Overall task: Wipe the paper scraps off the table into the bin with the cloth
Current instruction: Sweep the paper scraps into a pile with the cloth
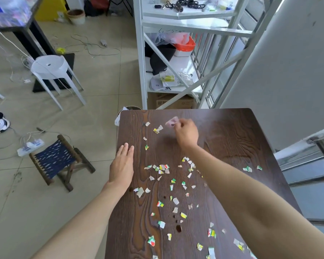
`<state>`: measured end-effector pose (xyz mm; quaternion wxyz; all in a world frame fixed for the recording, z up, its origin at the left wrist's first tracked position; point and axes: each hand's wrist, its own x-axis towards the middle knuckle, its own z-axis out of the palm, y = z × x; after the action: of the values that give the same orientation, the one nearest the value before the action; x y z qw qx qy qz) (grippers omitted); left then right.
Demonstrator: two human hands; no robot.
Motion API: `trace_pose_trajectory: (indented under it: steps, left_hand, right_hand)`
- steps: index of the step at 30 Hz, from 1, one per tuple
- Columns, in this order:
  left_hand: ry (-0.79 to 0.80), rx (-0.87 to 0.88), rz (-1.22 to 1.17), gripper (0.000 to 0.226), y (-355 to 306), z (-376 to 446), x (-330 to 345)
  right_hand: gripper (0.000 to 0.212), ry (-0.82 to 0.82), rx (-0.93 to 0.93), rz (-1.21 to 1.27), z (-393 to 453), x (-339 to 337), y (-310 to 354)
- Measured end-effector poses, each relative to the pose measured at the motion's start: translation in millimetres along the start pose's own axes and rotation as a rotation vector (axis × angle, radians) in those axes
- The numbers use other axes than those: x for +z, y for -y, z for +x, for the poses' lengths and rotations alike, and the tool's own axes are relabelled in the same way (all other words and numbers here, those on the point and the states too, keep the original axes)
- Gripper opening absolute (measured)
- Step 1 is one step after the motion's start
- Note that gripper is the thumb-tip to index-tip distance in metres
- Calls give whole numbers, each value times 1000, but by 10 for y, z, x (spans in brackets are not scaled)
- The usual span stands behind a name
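Several small paper scraps (162,168), white with green, yellow and red print, lie scattered over the dark wooden table (232,139). My right hand (186,132) is closed over the far middle of the table, gripping a small pale pink cloth (172,121) that sticks out blurred from its fingers. My left hand (123,165) lies flat and open at the table's left edge, holding nothing. Only the rim of the bin (129,108) shows beyond the table's far left corner, with a white liner edge hanging there.
A low woven stool (59,159) stands on the floor left of the table, with a power strip (30,146) and cables beside it. A white round stool (50,67) is further back. A white metal shelf rack (176,58) rises right behind the table. A wall is on the right.
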<state>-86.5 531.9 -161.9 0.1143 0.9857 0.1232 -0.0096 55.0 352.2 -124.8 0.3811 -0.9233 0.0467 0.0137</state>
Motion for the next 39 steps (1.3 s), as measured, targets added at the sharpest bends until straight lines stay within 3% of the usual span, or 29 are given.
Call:
trace_pose_trajectory:
  steps: [3, 7, 10, 15, 23, 28, 31, 33, 36, 39]
  left_hand:
    - [8, -2, 7, 69, 14, -13, 44]
    - [2, 5, -33, 70, 93, -19, 163]
    - [-17, 21, -42, 67, 173, -11, 231]
    - [-33, 57, -96, 49, 210, -5, 246]
    - [-35, 73, -147, 45, 210, -27, 191]
    - [-5, 64, -135, 46, 201, -43, 130]
    - [15, 44, -130, 48, 172, -68, 106]
    - [32, 22, -137, 50, 139, -78, 88]
    - [50, 6, -139, 51, 86, -68, 73]
    - [83, 43, -145, 49, 27, -54, 67]
  right_hand:
    - [33, -63, 111, -52, 314, 63, -27]
    - [38, 68, 192, -67, 501, 301, -46]
    - [36, 144, 71, -149, 406, 562, 126]
    - [32, 331, -292, -232, 88, 746, 295]
    - [32, 516, -489, -273, -788, 472, -127]
    - [65, 610, -543, -354, -1239, 221, -319]
    - [66, 683, -532, -373, -1370, 97, -383]
    - [52, 672, -474, -294, -1383, -3, -355]
    - [30, 545, -201, -44, -1160, -209, -319]
    - [36, 321, -42, 97, -814, -467, -333]
